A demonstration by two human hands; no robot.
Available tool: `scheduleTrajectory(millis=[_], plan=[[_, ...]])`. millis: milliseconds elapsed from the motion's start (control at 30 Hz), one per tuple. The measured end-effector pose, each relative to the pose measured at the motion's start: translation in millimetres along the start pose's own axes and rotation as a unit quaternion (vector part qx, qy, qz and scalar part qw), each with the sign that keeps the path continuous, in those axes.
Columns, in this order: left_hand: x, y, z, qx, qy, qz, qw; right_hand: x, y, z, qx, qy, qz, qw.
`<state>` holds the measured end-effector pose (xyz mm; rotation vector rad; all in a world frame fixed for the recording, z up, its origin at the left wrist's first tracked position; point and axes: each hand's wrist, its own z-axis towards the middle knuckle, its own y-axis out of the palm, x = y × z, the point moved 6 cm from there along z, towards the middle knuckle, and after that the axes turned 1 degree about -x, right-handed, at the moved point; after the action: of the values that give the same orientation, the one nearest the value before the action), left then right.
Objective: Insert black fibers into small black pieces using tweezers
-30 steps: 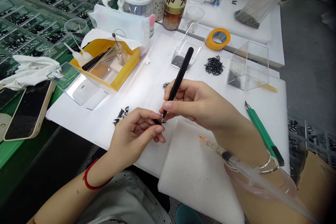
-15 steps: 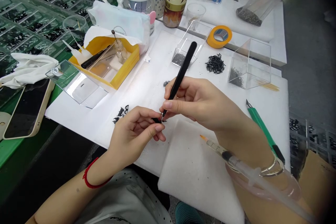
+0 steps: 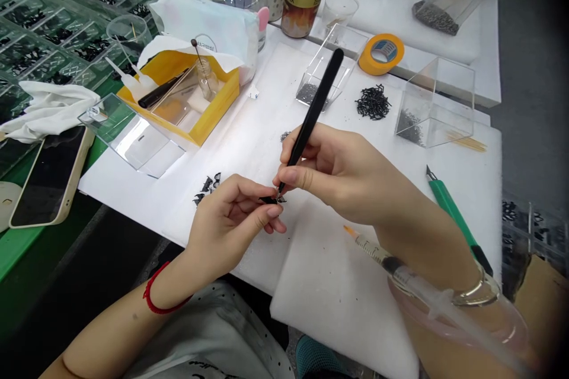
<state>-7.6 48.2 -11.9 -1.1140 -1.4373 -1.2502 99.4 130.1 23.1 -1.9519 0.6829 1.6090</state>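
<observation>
Between the thumb and fingers of my left hand (image 3: 237, 210) is a small black plastic piece (image 3: 268, 199). My right hand (image 3: 331, 169) grips black tweezers (image 3: 316, 103) like a pen, handle up. The tweezers' tips meet the piece at the left fingertips; fingers partly hide it, and whether the tips pinch anything is too small to tell. More small black pieces (image 3: 207, 188) lie just beyond my left hand. A syringe (image 3: 376, 251) with an orange tip runs alongside my right forearm; how it is supported there I cannot tell.
Clear boxes with tiny grey bits (image 3: 306, 93) (image 3: 409, 125), a pile of black parts (image 3: 372, 102), orange tape (image 3: 381, 54) and a green craft knife (image 3: 451, 213) lie around. At left stand a yellow box (image 3: 195, 130), clear lid (image 3: 142, 148) and phone (image 3: 48, 177). Bottles stand behind.
The view has shifted slightly, so the tabletop things appear further right. My hands keep nearly the same pose, with the tweezers' tips still at the black piece.
</observation>
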Motion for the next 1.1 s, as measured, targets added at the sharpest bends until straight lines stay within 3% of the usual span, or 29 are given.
scheduleTrajectory(millis=[333,1100], plan=[[-0.8,0.7,-0.5,0.011,-0.001,-0.005,1.0,0.7,-3.7,1.4,0.034,0.04,0.029,0.998],[-0.9,-0.6,-1.6,0.016,0.017,-0.006,1.0,-1.5,0.2,-0.5,0.018,-0.021,-0.029,0.999]])
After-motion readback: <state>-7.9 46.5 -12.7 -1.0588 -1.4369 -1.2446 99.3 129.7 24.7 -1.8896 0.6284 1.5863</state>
